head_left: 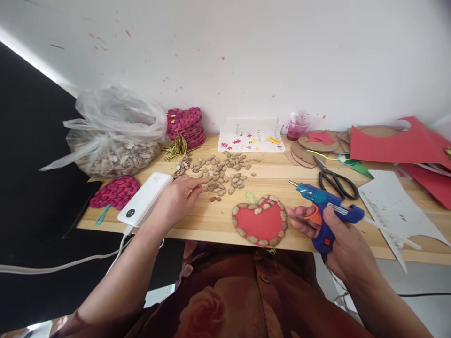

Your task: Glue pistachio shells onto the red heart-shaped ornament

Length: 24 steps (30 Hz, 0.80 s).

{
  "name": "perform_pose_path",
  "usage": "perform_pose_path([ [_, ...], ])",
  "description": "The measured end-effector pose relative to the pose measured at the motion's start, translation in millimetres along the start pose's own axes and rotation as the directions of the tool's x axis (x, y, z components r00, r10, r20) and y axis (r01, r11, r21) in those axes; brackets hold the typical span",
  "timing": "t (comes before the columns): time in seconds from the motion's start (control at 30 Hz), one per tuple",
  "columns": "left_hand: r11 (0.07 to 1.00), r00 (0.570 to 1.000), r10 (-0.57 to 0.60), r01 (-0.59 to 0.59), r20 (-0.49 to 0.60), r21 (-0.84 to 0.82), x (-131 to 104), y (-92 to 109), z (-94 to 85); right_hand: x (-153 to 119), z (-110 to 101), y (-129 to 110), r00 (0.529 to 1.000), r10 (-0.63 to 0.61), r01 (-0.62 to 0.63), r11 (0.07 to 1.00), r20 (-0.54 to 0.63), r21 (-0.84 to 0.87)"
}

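The table [197, 220] bears scissors [327, 172] and power bank [145, 199]; right hand [344, 246] grips glue gun [312, 194]; whether left hand [180, 196] holds anything is unclear.

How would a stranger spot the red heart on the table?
Find the wooden table, then its near edge. Just left of the blue glue gun lies the heart. Its red middle is bordered by brown pieces, while those farther back lie loose.

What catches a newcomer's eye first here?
Probably the red heart edged with brown pieces at the table's near edge, and the blue glue gun just right of it, gripped in the right hand. Next, the loose brown pieces mid-table, with the left hand at their near-left side, and the bulging clear plastic bag at far left.
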<state>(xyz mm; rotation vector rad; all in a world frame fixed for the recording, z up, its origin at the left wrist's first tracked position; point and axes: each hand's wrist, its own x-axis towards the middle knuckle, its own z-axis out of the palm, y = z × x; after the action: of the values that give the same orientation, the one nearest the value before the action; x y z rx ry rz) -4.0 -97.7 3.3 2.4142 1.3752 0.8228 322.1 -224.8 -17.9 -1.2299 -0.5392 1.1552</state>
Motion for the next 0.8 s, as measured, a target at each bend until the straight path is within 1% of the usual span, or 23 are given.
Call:
perform_pose_path([
  [0.13,0.999,0.999,0.032,-0.032,0.022,-0.013,3,4,6.9,1,-1,1,1.0,0.012,-0.012,1.0,0.007,0.002],
  [0.37,0.989,0.985,0.146,-0.147,0.092,0.005,12,11,19.1,2,-1,1,1.0,0.011,-0.011,1.0,-0.014,0.01],
  [0.57,0.969,0.971,0.24,-0.24,0.01,0.057,19,7,32.7,2,-2,0,1.0,0.024,-0.024,1.0,0.0,0.004],
  [0.67,0.961,0.964,0.267,-0.267,0.005,0.076,22,6,36.4,2,-2,0,0.999,0.035,-0.035,0.999,-0.016,0.006],
  [0.73,0.96,0.961,0.277,-0.277,0.009,0.044,25,14,33.2,2,-2,0,0.999,0.04,-0.04,0.999,-0.023,0.005],
  [0.8,0.953,0.953,0.301,-0.3,0.023,-0.035,28,35,23.9,2,-1,0,0.999,0.044,-0.044,0.999,-0.027,0.003],
])
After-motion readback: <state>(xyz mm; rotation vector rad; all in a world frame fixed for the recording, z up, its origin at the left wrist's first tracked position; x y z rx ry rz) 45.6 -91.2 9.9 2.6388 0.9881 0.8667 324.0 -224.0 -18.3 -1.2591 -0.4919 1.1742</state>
